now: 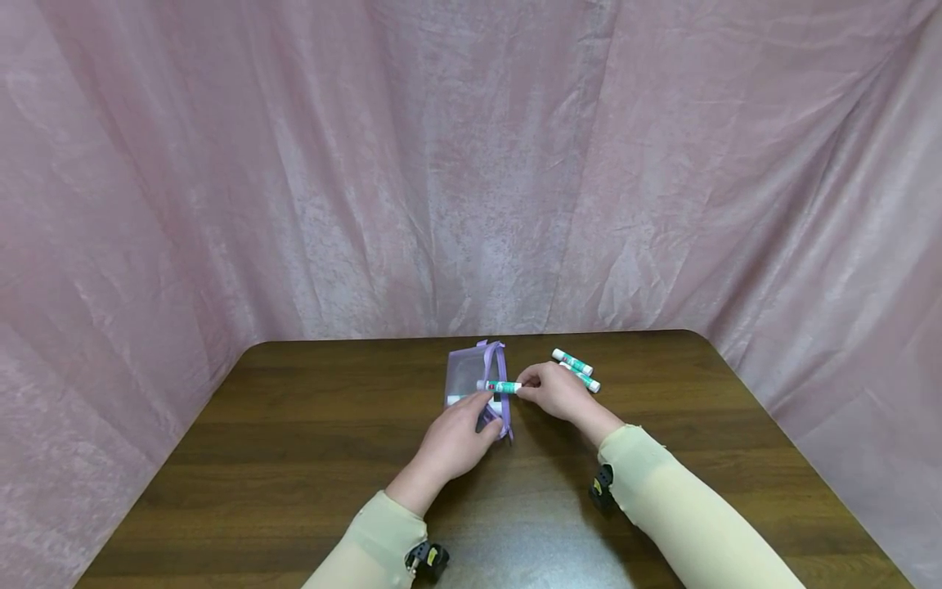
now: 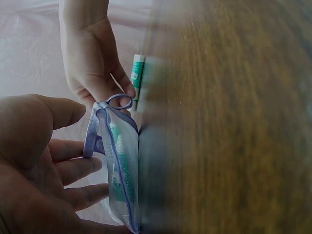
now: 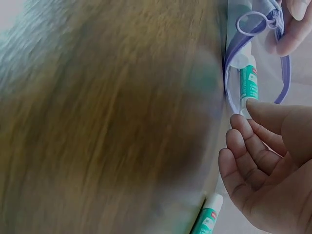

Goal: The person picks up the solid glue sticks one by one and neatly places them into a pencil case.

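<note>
A purple-edged mesh zip pouch (image 1: 464,370) lies on the table, its mouth spread toward the right. My right hand (image 1: 559,393) pinches one end of a green and white glue stick (image 3: 249,84) between thumb and fingertips; its far end is inside the pouch mouth. My left hand (image 1: 450,440) is at the pouch's near side, fingers extended against its edge and thumb apart from them. Through the mesh, green and white glue sticks (image 2: 122,170) show in the left wrist view. Two loose glue sticks, one farther back (image 1: 572,361) and one nearer (image 1: 586,379), lie beyond my right hand.
The brown wooden table (image 1: 294,458) has rounded far corners. A pink curtain (image 1: 471,164) hangs behind it and along both sides. A ring pull (image 3: 252,23) hangs from the pouch's zip.
</note>
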Demonstrator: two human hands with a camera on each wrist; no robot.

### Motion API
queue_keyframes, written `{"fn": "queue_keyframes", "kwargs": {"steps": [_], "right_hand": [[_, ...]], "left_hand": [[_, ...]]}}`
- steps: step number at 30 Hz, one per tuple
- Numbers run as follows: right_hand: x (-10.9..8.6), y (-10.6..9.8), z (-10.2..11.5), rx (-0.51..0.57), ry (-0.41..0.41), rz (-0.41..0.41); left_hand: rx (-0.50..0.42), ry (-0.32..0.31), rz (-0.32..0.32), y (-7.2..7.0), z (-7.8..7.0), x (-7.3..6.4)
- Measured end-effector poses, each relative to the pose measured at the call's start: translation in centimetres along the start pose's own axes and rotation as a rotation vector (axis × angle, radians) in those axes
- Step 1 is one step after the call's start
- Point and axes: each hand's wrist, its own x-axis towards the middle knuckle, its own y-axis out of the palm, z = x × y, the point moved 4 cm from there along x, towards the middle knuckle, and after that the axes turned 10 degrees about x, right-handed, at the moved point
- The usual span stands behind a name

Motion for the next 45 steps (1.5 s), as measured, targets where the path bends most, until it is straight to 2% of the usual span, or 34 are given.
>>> {"fn": "queue_keyframes", "kwargs": {"steps": [8,16,30,45], "right_hand": [[0.5,0.7,0.1,0.011,-0.004,0.004],[0.9,1.4,0.5,0.02,-0.009,0.03],[1.4,2.4,0.7,0.099,0.022,0.074],[1.4,3.1,0.0,0.323,0.091,0.084]], "left_hand": [[0.003,-0.013,0.022,0.1,0.1,0.0],[0.013,-0.01,0.015,0.0,0.1,-0.1],[0.001,-0.011,0.018,0.0,0.1,-0.2],[0.015,0.0,0.015,0.0,0.0,-0.1]]}}
